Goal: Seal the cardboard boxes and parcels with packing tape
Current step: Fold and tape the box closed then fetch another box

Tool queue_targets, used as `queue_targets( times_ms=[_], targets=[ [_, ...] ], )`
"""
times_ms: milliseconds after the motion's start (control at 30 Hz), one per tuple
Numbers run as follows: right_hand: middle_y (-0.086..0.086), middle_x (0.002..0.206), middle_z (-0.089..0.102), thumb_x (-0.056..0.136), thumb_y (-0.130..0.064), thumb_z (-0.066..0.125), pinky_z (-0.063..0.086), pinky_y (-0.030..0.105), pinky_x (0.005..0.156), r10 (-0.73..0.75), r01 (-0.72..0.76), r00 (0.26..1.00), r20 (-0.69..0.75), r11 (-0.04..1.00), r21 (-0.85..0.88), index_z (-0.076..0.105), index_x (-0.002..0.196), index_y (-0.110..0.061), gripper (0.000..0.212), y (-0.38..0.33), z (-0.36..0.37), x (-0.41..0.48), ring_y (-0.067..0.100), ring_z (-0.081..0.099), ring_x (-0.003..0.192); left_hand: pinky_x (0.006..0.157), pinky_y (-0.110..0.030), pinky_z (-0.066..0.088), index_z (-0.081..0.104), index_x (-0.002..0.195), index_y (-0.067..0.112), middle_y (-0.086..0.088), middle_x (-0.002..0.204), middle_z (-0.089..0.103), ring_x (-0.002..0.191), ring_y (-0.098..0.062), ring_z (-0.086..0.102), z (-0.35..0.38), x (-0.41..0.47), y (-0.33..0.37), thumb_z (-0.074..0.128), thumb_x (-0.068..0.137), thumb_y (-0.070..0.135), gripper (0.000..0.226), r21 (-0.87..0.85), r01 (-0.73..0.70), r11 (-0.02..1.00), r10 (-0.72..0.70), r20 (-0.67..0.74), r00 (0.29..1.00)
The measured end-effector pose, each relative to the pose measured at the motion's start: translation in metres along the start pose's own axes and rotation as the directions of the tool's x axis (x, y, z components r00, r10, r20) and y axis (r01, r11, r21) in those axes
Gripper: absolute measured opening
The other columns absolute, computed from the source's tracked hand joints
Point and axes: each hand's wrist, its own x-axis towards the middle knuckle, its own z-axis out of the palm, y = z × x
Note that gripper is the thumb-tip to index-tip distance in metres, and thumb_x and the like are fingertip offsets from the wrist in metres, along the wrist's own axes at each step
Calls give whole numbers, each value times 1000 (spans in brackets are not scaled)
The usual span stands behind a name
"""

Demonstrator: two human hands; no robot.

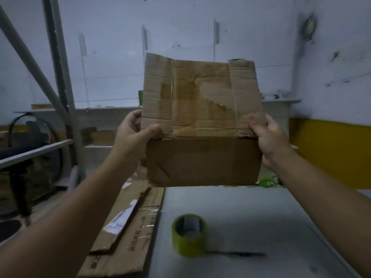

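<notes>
A dark stand fan (pixel 30 157) sits at far left beside grey metal uprights. Flattened cardboard sheets (pixel 128 233), creased and carrying torn white labels, overlap just beside the table's left edge. The cardboard box (pixel 200 117) is held in the air above the far end of the table (pixel 271 213) (its upper flap is pale, ribbed and scuffed with a torn patch, the lower panel darker and smoother). A yellow-green roll of packing tape (pixel 188 235) rests on the smooth pale grey tabletop, with a thin dark object (pixel 239 254), too blurred to name, just right of it. The wall behind is white and stained, with a yellow band (pixel 331 153) at right.

The left hand (pixel 134 133) grips the box's left edge, thumb on the near face and fingers curled behind. The right hand (pixel 267 135) grips the right edge at the fold, fingers curled round it.
</notes>
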Motion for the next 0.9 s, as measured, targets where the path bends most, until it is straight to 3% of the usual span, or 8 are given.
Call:
queue_targets(
  times_ms=[133, 300, 367, 433, 500, 600, 733, 900],
  targets=[
    [-3, 115, 62, 80, -64, 59, 49, 44, 95, -59, 9, 986, -154, 951, -309, 53, 120, -22, 58, 39, -67, 6, 21, 58, 110, 77, -34, 58, 47, 115, 28, -1, 103, 65, 93, -14, 66, 72, 5, -59, 61, 88, 6, 38, 7, 93, 996, -93, 8, 996],
    [1, 137, 45, 94, -42, 49, 35, 30, 103, 23, -117, 970, -243, 918, -378, 32, 146, -7, 65, 84, -134, -8, 17, 41, 128, 85, -38, 55, 45, 116, 25, -3, 110, 63, 97, -14, 63, 142, -18, -130, 56, 90, 1, 37, -13, 293, 956, -292, 32, 956],
    [2, 125, 55, 96, -32, 52, 41, 27, 93, 55, -145, 973, -224, 902, -406, 46, 135, -10, 45, 101, -156, -15, 19, 49, 122, 82, -35, 54, 46, 117, 21, -6, 111, 63, 95, -14, 63, 157, -28, -150, 56, 89, -1, 37, -41, 387, 921, -386, 33, 922],
    [3, 113, 64, 95, -28, 55, 47, 22, 78, 133, -208, 968, -215, 902, -379, 57, 118, -11, 28, 114, -171, -20, 21, 60, 108, 70, -29, 52, 47, 116, 18, -8, 107, 64, 92, -16, 62, 162, -30, -160, 56, 89, -3, 35, -77, 452, 888, -452, 25, 892],
    [7, 114, 66, 95, -25, 55, 48, 21, 74, 185, -238, 965, -188, 917, -320, 57, 123, -8, 33, 124, -176, -26, 17, 63, 100, 62, -24, 48, 49, 113, 15, -8, 102, 63, 87, -17, 62, 160, -32, -163, 56, 88, -4, 32, -71, 495, 866, -495, 25, 869],
    [0, 112, 66, 96, -26, 53, 49, 23, 78, 194, -236, 968, -160, 920, -314, 53, 129, -12, 35, 133, -176, -33, 14, 62, 101, 67, -27, 50, 47, 119, 16, -9, 108, 62, 96, -22, 62, 152, -37, -172, 57, 87, 2, 36, -7, 561, 828, -559, 73, 826],
    [-8, 95, 68, 96, -18, 52, 48, 18, 67, 250, -270, 962, -105, 927, -262, 58, 104, -23, 11, 136, -180, -37, 7, 64, 88, 69, -30, 51, 44, 117, 23, -6, 109, 58, 99, -26, 60, 148, -37, -176, 57, 87, 2, 39, 79, 662, 745, -667, 119, 736],
    [5, 101, 74, 85, -4, 66, 56, 33, 72, 428, -422, 900, 76, 902, -88, 57, 117, -16, 35, 137, -200, -35, 24, 70, 93, 78, -44, 55, 47, 118, 30, -13, 115, 55, 102, -37, 60, 138, -27, -168, 55, 79, -13, 58, 101, 749, 655, -741, 279, 610]
  ],
)
